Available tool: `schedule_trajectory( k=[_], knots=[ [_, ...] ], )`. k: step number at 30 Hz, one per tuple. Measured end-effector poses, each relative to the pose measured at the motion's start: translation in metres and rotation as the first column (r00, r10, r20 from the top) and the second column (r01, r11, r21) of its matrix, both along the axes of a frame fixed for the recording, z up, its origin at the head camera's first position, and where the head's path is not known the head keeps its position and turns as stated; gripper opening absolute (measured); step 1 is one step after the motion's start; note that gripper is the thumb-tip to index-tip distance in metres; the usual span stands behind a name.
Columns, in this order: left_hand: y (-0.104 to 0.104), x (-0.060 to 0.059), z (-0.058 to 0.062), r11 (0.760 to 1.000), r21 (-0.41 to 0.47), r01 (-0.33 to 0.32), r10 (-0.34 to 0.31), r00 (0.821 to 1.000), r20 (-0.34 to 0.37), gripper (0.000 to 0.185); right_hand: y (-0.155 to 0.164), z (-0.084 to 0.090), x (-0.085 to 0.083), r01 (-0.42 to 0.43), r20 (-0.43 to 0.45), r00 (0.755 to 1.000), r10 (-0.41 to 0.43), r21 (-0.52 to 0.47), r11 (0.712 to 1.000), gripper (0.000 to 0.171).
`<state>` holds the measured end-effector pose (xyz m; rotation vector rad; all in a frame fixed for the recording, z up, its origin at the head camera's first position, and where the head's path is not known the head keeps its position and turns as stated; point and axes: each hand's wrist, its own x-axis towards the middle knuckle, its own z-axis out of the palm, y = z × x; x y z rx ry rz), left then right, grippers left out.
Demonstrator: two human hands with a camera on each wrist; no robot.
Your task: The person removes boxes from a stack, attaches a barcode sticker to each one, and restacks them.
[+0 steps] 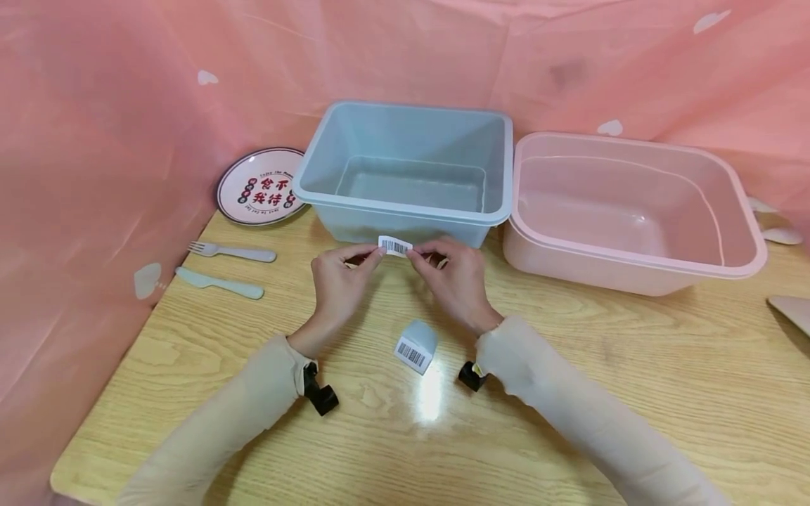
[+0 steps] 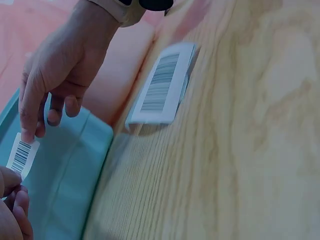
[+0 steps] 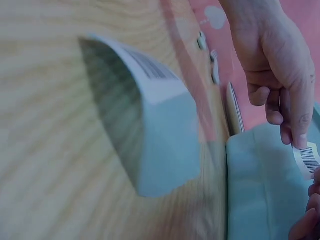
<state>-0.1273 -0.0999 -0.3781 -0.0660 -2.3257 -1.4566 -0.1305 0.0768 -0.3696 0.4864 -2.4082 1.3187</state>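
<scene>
Both hands are raised together in front of the blue tub (image 1: 405, 169) and pinch a small white barcode sticker (image 1: 395, 246) between them. My left hand (image 1: 377, 256) grips its left end with thumb and forefinger. My right hand (image 1: 414, 257) grips the right end. The left wrist view shows the sticker (image 2: 22, 155) hanging from the right hand's forefinger (image 2: 29, 117). The right wrist view has the sticker (image 3: 309, 159) under the left hand's fingertips (image 3: 299, 137). A small pale blue block (image 1: 418, 346) with a barcode label lies on the table between my wrists.
A pink tub (image 1: 633, 211) stands right of the blue one. A printed plate (image 1: 259, 186) leans at the back left, with a fork (image 1: 234, 251) and knife (image 1: 218, 282) before it. Pale utensils (image 1: 781, 235) lie at the far right. A pink curtain closes off back and left.
</scene>
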Motion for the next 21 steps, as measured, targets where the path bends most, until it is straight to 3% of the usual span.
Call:
schedule_trajectory(
  k=[8,21],
  knots=[
    [-0.005,-0.015,-0.002,0.999,-0.011,-0.036,0.036,0.999,-0.018,0.013,-0.008,-0.001,-0.015,0.067,0.013,0.998,-0.068,0.041,0.997,0.013],
    [-0.004,-0.026,-0.005,0.997,-0.026,-0.066,0.065,0.997,-0.04,0.013,-0.012,-0.001,-0.022,0.046,0.069,0.996,-0.048,0.023,0.999,0.016]
  ],
)
